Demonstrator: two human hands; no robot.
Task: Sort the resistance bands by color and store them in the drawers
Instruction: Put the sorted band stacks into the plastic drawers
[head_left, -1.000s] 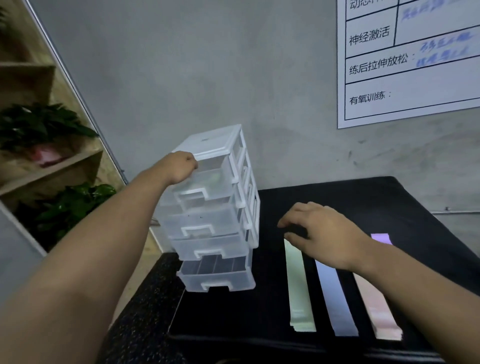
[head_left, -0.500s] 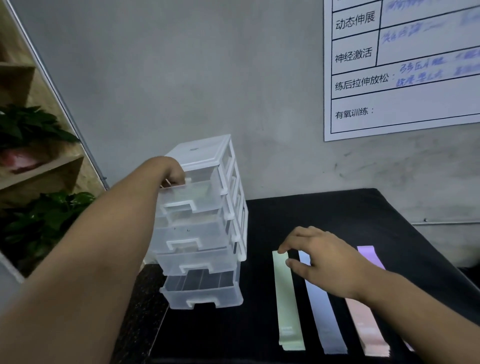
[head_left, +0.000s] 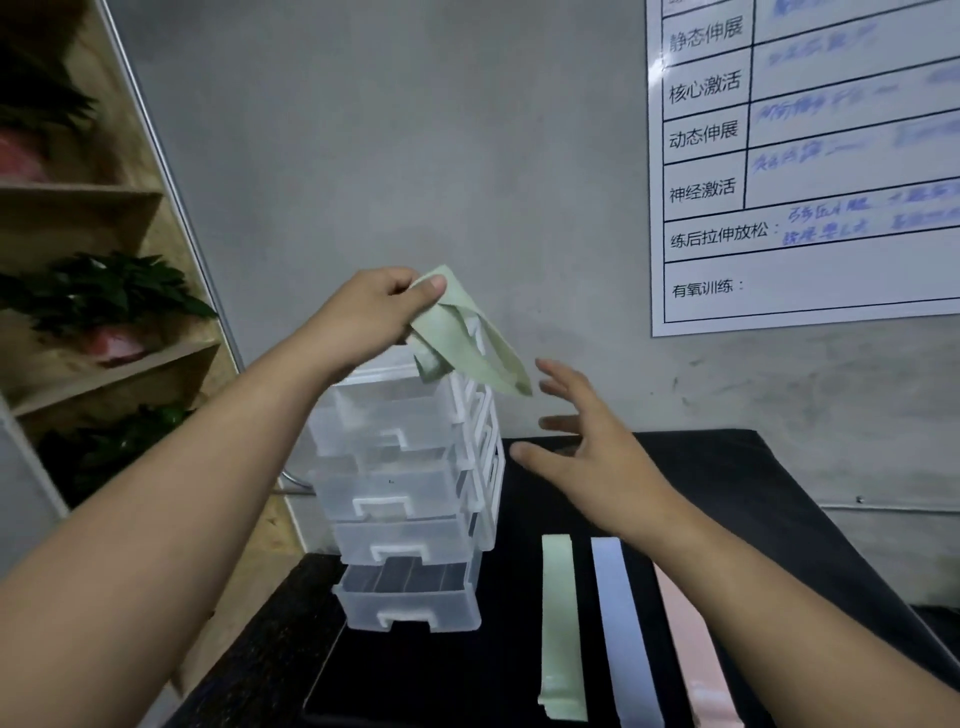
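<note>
My left hand (head_left: 379, 306) pinches a pale green resistance band (head_left: 467, 338) and holds it in the air above the clear plastic drawer unit (head_left: 410, 488). The band droops in a loop over the unit's top right corner. All the drawers are pulled part way out. My right hand (head_left: 582, 447) hovers open to the right of the unit, fingers spread, just below the band's hanging end. Three bands lie flat side by side on the black mat: a green band (head_left: 558, 623), a blue-grey band (head_left: 623, 639) and a pink band (head_left: 691, 660) partly under my right forearm.
The black mat (head_left: 779, 478) covers a table against a grey wall. A whiteboard chart (head_left: 810, 156) hangs at the upper right. Wooden shelves (head_left: 104, 197) with green plants (head_left: 104, 291) stand at the left, beyond the table's left edge.
My left hand left the top drawer and now holds a green band raised above the unit. My right hand lifted off the bands on the mat and opened beside the unit.
</note>
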